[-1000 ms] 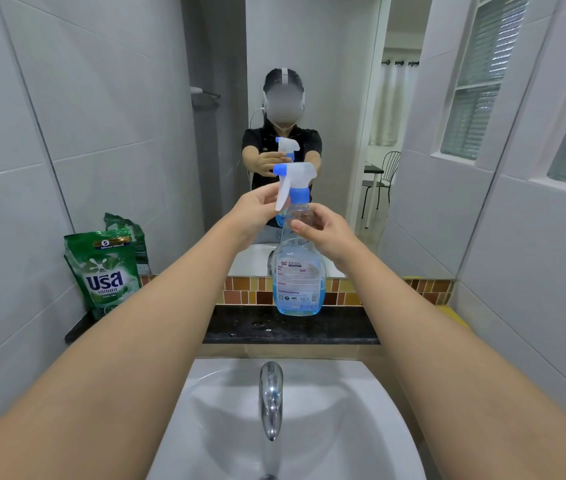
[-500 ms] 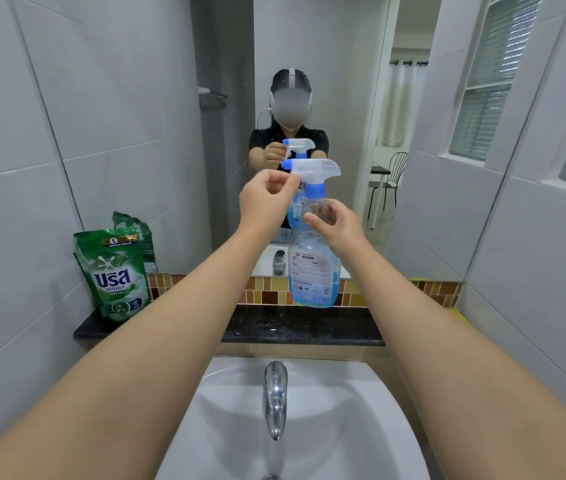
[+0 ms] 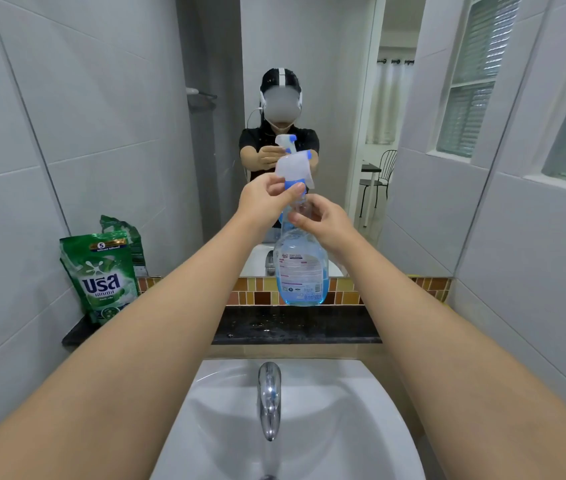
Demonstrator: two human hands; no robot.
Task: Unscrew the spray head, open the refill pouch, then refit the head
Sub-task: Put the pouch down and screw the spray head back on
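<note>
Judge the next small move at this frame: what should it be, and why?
Probably another turn of the blue collar by the left hand while the right hand steadies the bottle by its neck. The spray head looks still seated, and the green refill pouch stands untouched on the ledge.

You have 1 spray bottle [image 3: 300, 268] with 1 spray head [image 3: 292, 169] on it, and 2 hands on them: 1 left hand [image 3: 267, 199] and 1 right hand [image 3: 323, 223]. You have 1 green refill pouch [image 3: 101, 275] on 1 dark ledge [image 3: 295, 327]. Below you are 1 white sink [image 3: 326, 427] and 1 chrome tap [image 3: 269, 396]. Ahead of you hangs 1 mirror [image 3: 326, 81].
</note>
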